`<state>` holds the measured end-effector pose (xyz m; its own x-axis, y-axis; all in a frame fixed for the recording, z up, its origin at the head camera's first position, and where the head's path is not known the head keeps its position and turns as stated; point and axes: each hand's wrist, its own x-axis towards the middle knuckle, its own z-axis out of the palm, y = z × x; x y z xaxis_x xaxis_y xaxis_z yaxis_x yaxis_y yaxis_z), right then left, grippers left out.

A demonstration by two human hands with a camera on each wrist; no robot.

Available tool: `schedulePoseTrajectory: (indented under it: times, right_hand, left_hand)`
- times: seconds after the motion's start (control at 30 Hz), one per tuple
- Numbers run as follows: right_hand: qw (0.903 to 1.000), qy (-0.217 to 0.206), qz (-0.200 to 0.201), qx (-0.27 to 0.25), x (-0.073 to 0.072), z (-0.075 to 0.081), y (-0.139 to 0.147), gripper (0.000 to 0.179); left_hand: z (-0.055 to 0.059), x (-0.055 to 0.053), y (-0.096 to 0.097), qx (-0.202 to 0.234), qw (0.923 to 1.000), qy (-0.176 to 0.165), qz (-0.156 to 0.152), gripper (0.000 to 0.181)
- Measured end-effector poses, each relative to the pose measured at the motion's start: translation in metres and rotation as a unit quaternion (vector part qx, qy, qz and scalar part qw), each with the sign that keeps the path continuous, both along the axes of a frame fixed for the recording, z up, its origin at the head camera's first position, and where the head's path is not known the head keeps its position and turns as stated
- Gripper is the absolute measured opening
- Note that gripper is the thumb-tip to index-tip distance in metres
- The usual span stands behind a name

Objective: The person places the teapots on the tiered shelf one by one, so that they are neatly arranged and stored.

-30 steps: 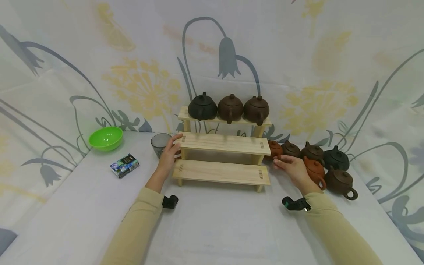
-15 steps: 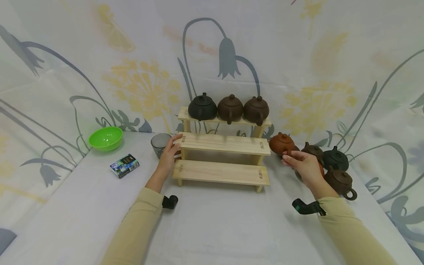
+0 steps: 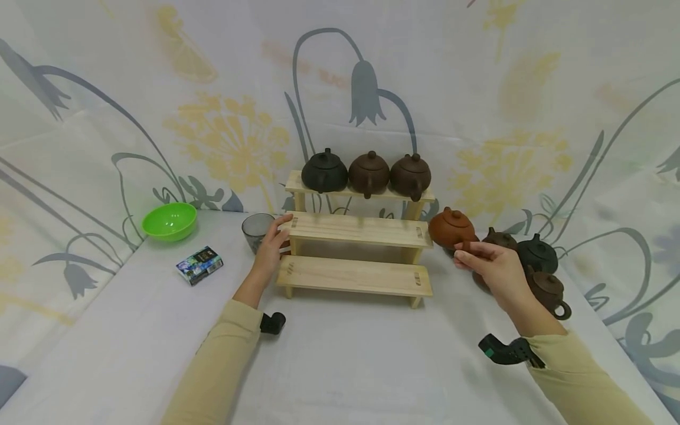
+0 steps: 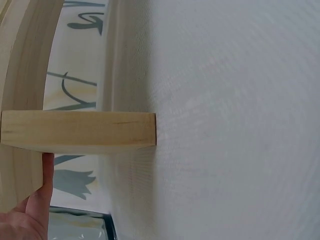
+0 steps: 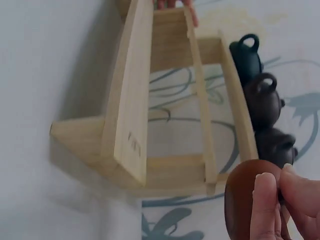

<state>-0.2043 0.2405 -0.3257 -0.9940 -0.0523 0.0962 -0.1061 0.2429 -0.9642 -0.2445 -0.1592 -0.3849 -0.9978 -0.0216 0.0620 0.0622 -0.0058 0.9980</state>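
In the head view, my right hand [image 3: 496, 271] pinches an orange-brown teapot [image 3: 450, 226] by its handle, raised off the table beside the right end of the three-tier wooden shelf [image 3: 361, 230]. The right wrist view has that teapot's rounded body [image 5: 245, 200] in front of the thumb and fingers [image 5: 267, 200]. At the shelf's left end, my left hand [image 3: 269, 251] grips the middle tier; its fingers show partly behind the wood in the left wrist view. A black teapot [image 3: 324, 171] and two brown teapots [image 3: 369, 171] line the top tier. Both lower tiers are bare.
More teapots, among them a dark green one [image 3: 538, 255] and a brown one [image 3: 547, 289], cluster at right, partly behind my right hand. Left of the shelf are a grey glass cup [image 3: 255, 229], a small printed box [image 3: 200, 265] and a green bowl [image 3: 170, 222].
My right hand has lifted the orange-brown teapot out from behind the shelf's right end, then drawn slightly right and nearer to me. The left hand and shelf have stayed put.
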Motion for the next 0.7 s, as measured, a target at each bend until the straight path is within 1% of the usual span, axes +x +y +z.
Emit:
schedulePoseTrajectory:
  times: [0.07,0.2,0.3,0.43,0.6,0.7]
  right_hand:
    - [0.9999,0.003,0.01,-0.012,0.005,0.002,-0.003,0.032]
    - [0.9979,0.009,0.034,-0.055,0.012,0.005,-0.011,0.016]
    - [0.9959,0.015,0.05,-0.073,0.017,0.008,-0.018,0.013]
    - [0.9959,0.025,0.061,-0.061,0.022,0.012,-0.027,0.014]
    - [0.9971,0.031,0.064,-0.026,0.026,0.016,-0.041,0.03]
    - [0.9974,0.027,0.066,-0.013,0.026,0.017,-0.05,0.035]
  left_hand:
    - [0.0,0.0,0.0,-0.002,1.0,0.001,0.001,0.04]
    - [0.0,0.0,0.0,-0.005,1.0,0.001,0.002,0.041]
    - [0.0,0.0,0.0,-0.007,1.0,0.0,0.002,0.04]
    - [0.0,0.0,0.0,-0.006,1.0,-0.001,0.002,0.04]
    - [0.001,0.0,0.0,-0.005,1.0,0.002,0.001,0.04]
    - [0.002,0.001,0.0,-0.001,1.0,0.005,0.0,0.04]
